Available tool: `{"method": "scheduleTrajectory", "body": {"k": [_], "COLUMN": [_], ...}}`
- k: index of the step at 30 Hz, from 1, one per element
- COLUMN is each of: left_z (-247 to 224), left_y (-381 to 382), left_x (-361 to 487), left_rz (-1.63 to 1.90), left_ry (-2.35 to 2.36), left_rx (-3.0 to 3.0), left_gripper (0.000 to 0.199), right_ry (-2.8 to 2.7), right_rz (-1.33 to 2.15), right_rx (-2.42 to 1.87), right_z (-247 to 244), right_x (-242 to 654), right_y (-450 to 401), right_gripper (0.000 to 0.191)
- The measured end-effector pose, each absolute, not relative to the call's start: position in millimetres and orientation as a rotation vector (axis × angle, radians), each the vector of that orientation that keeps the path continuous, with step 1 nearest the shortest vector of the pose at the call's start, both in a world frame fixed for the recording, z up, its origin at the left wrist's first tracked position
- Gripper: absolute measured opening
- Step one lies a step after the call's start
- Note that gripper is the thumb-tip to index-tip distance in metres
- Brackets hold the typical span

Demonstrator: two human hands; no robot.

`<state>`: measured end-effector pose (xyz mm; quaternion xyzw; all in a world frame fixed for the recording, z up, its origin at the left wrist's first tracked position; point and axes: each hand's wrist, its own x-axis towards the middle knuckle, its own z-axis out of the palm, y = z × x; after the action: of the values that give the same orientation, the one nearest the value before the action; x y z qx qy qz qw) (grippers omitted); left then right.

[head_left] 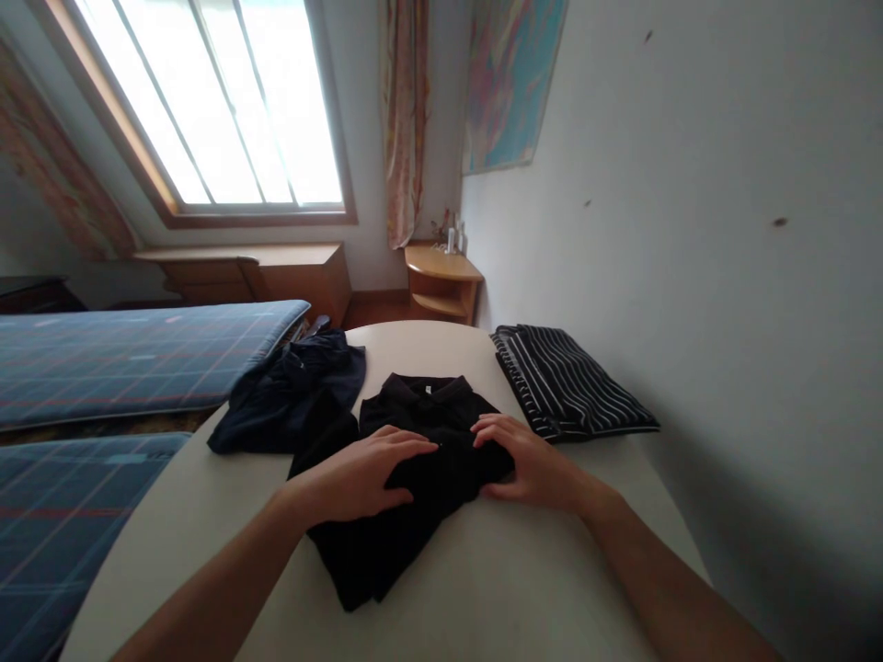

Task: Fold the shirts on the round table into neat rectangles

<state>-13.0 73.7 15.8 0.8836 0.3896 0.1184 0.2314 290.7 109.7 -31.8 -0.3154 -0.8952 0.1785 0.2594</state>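
Note:
A black collared shirt (434,414) lies on the pale round table (475,588), its collar toward the far side and its lower part spread toward the near left. On the shirt's left part rests my left hand (372,473), thumb and fingers apart. My right hand (521,460) is over the shirt's right edge, with its fingers bent and its thumb apart from them. Neither hand visibly grips the cloth.
Dark blue clothing (290,386) lies loosely at the table's left. A folded black-and-white striped cloth (572,382) is at the right, near the wall. Plaid mattresses (138,359) stand beyond the left edge; a small corner shelf (445,267) is behind the table.

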Motion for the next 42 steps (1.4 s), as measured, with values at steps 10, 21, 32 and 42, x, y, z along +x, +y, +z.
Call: {"method": "scheduleTrajectory", "body": {"k": [10,21,32,42], "left_z": [22.8,33.7,21.4,35.0], "left_y": [89.0,110.7,82.0,106.3], "left_x": [-25.3,-73.6,-40.3,-73.9], "left_rz": [0.391,1.091,-0.165,0.893], "left_ry": [1.315,2.220,2.045,2.253], "left_rx": [2.449,2.136,2.255,2.121], "left_gripper": [0.028,0.039,0.051,0.026], "right_ry": [-2.371,-2.218,-2.417,-2.091], "right_rz": [0.292,-0.144,0.089,-0.291], "right_rx": [-0.970,-1.174,-1.137,-1.202], "right_z": [-30.3,-30.7,-39.5,-20.8], "right_x": [298.1,295.3,290.0,306.8], "right_y": [114.8,118.4,112.3,117.2], "right_gripper": [0.023,0.029,0.026,0.018]}}
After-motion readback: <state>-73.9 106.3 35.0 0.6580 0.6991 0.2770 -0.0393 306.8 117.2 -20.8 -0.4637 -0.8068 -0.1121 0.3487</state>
